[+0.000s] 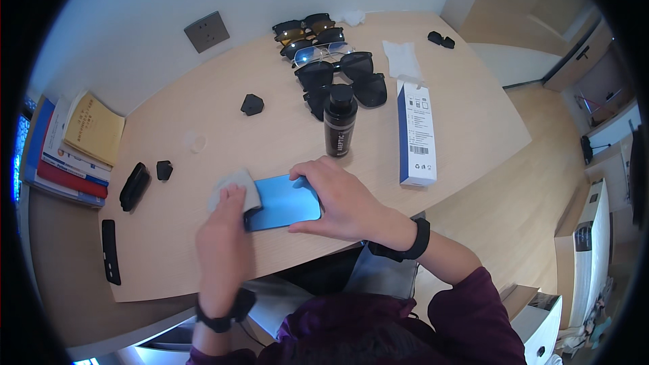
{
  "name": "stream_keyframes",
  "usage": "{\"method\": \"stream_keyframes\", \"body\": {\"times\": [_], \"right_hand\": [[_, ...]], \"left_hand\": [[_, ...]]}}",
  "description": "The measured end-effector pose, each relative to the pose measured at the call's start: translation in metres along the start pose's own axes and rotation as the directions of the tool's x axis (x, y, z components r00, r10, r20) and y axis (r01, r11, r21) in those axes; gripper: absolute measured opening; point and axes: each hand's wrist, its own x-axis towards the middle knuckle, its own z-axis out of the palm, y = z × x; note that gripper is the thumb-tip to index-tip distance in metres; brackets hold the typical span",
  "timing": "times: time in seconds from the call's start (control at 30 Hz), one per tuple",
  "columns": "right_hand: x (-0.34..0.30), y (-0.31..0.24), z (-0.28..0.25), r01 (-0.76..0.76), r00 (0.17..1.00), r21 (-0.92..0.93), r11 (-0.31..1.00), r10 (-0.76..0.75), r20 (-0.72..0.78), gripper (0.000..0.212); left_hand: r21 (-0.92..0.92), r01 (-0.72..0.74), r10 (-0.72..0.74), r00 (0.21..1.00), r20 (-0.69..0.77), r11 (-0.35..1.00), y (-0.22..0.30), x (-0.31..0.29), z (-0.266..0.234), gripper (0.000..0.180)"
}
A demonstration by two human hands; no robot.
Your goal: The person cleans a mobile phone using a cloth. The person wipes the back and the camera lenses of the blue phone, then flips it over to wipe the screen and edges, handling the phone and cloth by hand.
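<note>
A shiny blue smartphone (284,201) lies at a slight tilt near the front edge of the table. My right hand (336,197) grips its right end, thumb below and fingers above. My left hand (226,236), a little blurred, presses a light grey cloth (238,190) against the phone's left end. Part of that end is hidden under the cloth and fingers. Just beyond my right hand stands a black bottle (339,124) with a black cap.
Several sunglasses and glasses (335,71) lie in a row behind the bottle. A white and blue box (417,135) is to its right, near a white tissue (402,61). Books (78,145) stand at the left; a black case (135,187) and small dark pieces (252,104) lie around.
</note>
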Motion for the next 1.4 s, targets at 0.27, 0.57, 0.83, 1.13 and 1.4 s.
{"method": "stream_keyframes", "body": {"times": [0.27, 0.57, 0.83, 1.13, 1.4], "right_hand": [[-0.001, 0.004, 0.000, 0.012, 1.000, -0.050, 0.999, -0.013, -0.028, 0.075], [-0.006, 0.005, 0.007, -0.070, 0.997, 0.020, 0.997, 0.070, -0.023, 0.078], [-0.003, 0.003, 0.004, -0.109, 0.994, -0.042, 0.993, 0.108, -0.034, 0.077], [0.001, 0.001, 0.005, 0.045, 0.993, -0.162, 0.986, -0.062, -0.101, 0.074], [-0.008, 0.013, 0.012, -0.056, 0.993, -0.036, 0.998, 0.052, -0.109, 0.075]], "left_hand": [[-0.058, -0.164, 0.166, 0.986, 0.022, 0.985, 0.049, 0.012, 0.025, 0.047], [-0.102, -0.010, 0.009, 1.000, -0.011, 0.995, -0.024, -0.017, -0.004, 0.059], [0.029, 0.089, -0.089, 0.996, -0.001, 0.996, -0.004, 0.001, 0.014, 0.059], [-0.030, -0.126, 0.127, 0.991, 0.047, 0.992, 0.049, 0.018, 0.039, 0.056], [-0.118, -0.392, 0.391, 0.920, -0.026, 0.912, 0.028, -0.010, 0.021, 0.054]]}}
